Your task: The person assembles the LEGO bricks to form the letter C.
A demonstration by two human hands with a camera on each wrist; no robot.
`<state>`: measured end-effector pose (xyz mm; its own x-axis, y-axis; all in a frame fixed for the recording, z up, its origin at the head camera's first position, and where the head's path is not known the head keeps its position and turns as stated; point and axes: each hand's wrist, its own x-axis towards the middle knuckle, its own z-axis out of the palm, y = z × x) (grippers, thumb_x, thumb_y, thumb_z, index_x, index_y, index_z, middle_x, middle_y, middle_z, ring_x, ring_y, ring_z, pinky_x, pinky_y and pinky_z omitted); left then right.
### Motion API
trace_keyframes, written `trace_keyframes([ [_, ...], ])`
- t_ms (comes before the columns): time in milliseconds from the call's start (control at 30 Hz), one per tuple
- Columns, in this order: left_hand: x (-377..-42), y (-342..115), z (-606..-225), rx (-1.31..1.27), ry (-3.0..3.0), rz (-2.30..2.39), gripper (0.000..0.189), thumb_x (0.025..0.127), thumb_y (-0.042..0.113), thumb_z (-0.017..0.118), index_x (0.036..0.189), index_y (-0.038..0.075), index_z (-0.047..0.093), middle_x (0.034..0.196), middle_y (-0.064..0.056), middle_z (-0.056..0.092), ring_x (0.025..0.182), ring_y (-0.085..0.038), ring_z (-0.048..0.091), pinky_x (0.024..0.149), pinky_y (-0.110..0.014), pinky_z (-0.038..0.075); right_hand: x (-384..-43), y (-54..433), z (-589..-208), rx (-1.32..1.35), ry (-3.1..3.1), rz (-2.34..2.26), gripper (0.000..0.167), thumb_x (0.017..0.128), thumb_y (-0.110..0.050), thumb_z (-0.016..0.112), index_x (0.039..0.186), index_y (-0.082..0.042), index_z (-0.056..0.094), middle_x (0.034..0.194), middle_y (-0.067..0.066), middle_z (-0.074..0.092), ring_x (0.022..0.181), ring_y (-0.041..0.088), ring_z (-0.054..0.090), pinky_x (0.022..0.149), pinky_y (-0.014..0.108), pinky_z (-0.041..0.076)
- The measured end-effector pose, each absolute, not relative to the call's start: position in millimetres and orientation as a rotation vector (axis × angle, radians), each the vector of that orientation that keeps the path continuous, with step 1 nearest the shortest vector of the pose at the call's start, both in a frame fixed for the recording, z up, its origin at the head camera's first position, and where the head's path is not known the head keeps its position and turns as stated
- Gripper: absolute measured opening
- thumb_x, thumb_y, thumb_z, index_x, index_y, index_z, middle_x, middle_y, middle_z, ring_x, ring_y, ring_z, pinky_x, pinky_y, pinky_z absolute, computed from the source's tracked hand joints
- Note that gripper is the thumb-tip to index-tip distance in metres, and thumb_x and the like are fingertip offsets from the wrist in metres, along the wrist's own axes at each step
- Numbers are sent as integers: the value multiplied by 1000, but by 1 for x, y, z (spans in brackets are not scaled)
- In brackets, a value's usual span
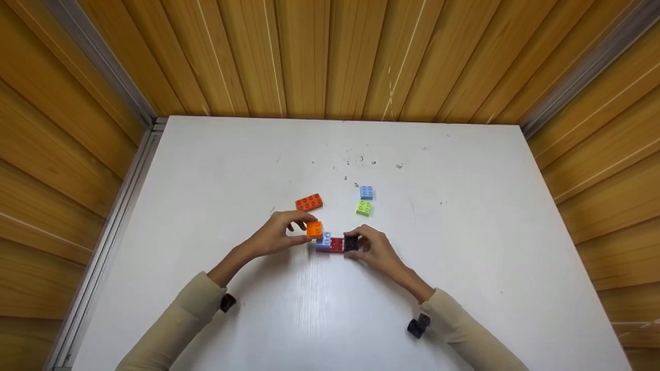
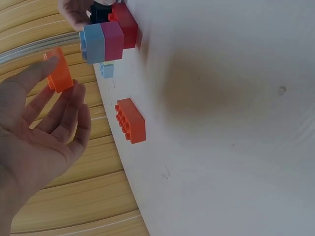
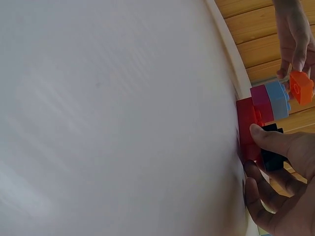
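Left hand: thumb and fingertips pinching orange brick, just above blue brick. Right hand: thumb and fingers curled about black brick, 3 o'clock end of red brick. Magenta brick: beneath blue brick, 9 o'clock end. White table: far edge well beyond, 12 o'clock; broad margins, 3 and 9.

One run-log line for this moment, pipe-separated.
left hand: pinches orange brick | right hand: holds black brick against red brick | blue brick: atop magenta brick
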<state>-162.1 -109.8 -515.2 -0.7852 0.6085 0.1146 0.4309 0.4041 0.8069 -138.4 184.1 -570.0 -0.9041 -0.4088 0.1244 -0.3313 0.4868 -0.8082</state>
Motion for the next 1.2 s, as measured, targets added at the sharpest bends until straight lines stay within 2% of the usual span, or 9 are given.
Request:
trace_keyframes([
  [333,-156,-102,-525,942,2459,1247,38,92,13,75,128,3,69,121,-12,74,102,-30,68,84,-42,57,-136,185,-573,-655,2631,-1410,41,78,-8,87,115,-5,72,106,11,72,87,23,63,72,27,55],
  [633,-156,-98,-530,949,2480,1266,38,91,13,76,128,4,69,122,-12,73,106,-34,67,87,-51,56,-138,185,-575,-657,2630,-1433,40,78,-8,87,115,-6,72,105,10,71,85,18,61,72,26,54],
  [900,-154,-97,-532,960,2522,1246,37,90,13,77,126,5,70,120,-12,74,105,-32,68,89,-49,56,-139,180,-575,-653,2608,-1432,41,77,-8,87,114,-4,72,105,13,72,86,24,63,72,26,53],
  [1033,-154,-93,-531,974,2570,1180,36,90,14,78,125,6,71,119,-10,74,108,-28,69,92,-46,55,-139,181,-575,-671,2611,-1431,41,77,-9,87,115,-5,71,106,13,72,86,25,63,72,27,54],
  [1200,-157,-88,-531,988,2636,1110,35,88,17,80,121,8,74,115,-8,74,105,-28,69,89,-43,55,-140,185,-574,-667,2627,-1414,41,78,-8,87,115,-5,71,107,13,72,86,23,63,72,28,54],
])
